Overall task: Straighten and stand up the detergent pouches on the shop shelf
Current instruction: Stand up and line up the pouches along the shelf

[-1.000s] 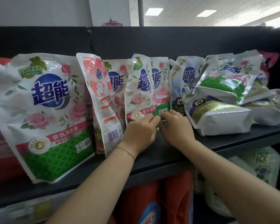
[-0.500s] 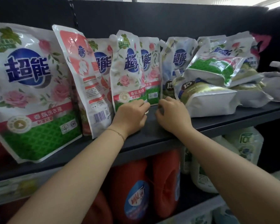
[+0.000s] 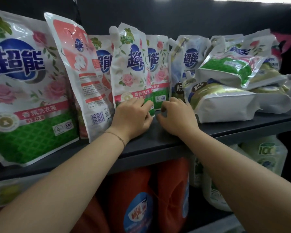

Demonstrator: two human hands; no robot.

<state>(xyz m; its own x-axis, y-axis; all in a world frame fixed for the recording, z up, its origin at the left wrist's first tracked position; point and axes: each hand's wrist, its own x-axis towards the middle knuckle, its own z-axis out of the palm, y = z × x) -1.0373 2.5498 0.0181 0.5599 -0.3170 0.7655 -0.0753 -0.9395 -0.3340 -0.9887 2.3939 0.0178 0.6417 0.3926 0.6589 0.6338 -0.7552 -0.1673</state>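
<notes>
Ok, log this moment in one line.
left hand: grips front rose pouch | right hand: curled beside it, grip unclear | right-side pouches: lying stacked

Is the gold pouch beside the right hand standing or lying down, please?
Lying down: the gold pouch rests flat on the shelf, base facing out.

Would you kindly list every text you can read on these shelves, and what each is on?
"超能": large rose pouch, upright rose pouch, blue pouch.
"香氛洗衣液": both rose pouches' pink bands.
"15": flat gold pouch.
"CQC": large rose pouch's badge.
Back print on reversed pink pouch, label on orange jug: unreadable.
</notes>
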